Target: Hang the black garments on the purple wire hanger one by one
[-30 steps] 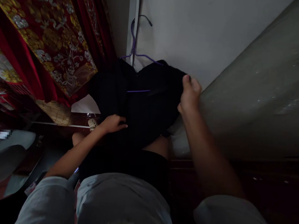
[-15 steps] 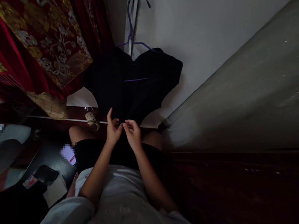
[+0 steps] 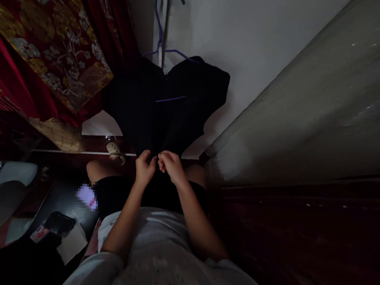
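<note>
A black short-sleeved garment (image 3: 191,83) hangs in front of me on a purple hanger (image 3: 159,26). At its lower front my left hand (image 3: 145,167) is closed, thumb and forefinger pinching the dark cloth. Beside it, my right hand (image 3: 172,166) is closed too, fingers curled and tips at the same front edge. The two hands' fingertips almost meet. Any small part between them is too dark to make out.
Red embroidered cloth (image 3: 68,54) hangs at left above a beige clog (image 3: 115,153). Lower left, a dark surface holds a blurred lit phone (image 3: 87,196), a black flat object (image 3: 59,223) and a white paper (image 3: 72,243). A large grey covered shape (image 3: 293,124) slants along the right.
My left forefinger, raised before, has folded down into a pinch. My right hand has turned and its fingers have curled in more. The view has shifted slightly.
</note>
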Motion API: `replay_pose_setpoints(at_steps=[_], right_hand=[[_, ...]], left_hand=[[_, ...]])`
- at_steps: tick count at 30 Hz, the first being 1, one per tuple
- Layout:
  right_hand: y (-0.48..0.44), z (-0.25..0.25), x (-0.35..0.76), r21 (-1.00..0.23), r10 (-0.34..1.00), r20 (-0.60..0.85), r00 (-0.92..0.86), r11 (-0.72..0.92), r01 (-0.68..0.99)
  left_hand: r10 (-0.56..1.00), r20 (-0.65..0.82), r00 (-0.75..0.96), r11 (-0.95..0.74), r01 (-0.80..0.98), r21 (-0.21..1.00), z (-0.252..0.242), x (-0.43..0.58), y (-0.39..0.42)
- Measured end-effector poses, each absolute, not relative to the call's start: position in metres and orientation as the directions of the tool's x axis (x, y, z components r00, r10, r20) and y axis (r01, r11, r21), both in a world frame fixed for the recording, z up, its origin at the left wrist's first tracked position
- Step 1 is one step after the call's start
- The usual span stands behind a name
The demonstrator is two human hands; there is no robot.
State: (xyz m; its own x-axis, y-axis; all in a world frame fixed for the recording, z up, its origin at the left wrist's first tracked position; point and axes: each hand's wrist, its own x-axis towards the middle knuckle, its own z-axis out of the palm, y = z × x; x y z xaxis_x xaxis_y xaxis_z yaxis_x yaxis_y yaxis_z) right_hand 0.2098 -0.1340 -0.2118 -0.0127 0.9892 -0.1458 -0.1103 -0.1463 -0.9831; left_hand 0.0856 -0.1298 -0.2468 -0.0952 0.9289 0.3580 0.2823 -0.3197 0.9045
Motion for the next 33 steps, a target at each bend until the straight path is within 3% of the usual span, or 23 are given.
replay_pose_setpoints(at_steps=[3, 10, 14, 17, 20, 23, 26, 30, 33], right_hand=[[-0.115, -0.188, 0.217, -0.942, 0.975, -0.208, -0.083, -0.223, -0.25], [-0.038, -0.05, 0.227, -0.935, 0.988, 0.061, 0.141, 0.106, -0.338], [-0.029, -0.003, 0.223, -0.921, 0.981, 0.137, 0.138, 0.178, -0.346], [-0.033, -0.007, 0.22, -0.934, 0.981, 0.165, 0.103, 0.189, -0.304], [-0.035, -0.019, 0.222, -0.947, 0.979, 0.175, 0.102, 0.195, -0.256], [-0.037, -0.02, 0.229, -0.949, 0.972, 0.226, 0.069, 0.235, -0.209], [-0.04, -0.017, 0.235, -0.936, 0.951, 0.308, 0.013, 0.305, -0.175], [-0.031, -0.036, 0.232, -0.909, 0.915, 0.399, 0.057, 0.403, -0.103], [-0.014, -0.071, 0.222, -0.906, 0.896, 0.422, 0.135, 0.419, 0.055]], left_hand=[[0.93, 0.36, -0.08, -0.315, 0.335, 0.888, -0.243, 0.088, -0.13], [0.934, 0.356, -0.039, -0.286, 0.519, 0.806, -0.238, 0.097, -0.118], [0.945, 0.304, 0.121, -0.315, 0.591, 0.742, -0.228, 0.091, -0.093], [0.93, 0.279, 0.238, -0.367, 0.583, 0.725, -0.195, 0.084, -0.07], [0.828, 0.526, 0.192, -0.552, 0.443, 0.706, -0.135, 0.081, -0.051], [0.626, 0.756, 0.193, -0.754, 0.4, 0.522, -0.07, 0.079, -0.035], [0.505, 0.817, 0.279, -0.825, 0.436, 0.36, -0.027, 0.076, -0.025], [0.586, 0.756, 0.291, -0.789, 0.417, 0.451, -0.013, 0.081, -0.026], [0.603, 0.767, 0.219, -0.768, 0.418, 0.485, -0.013, 0.084, -0.032]])
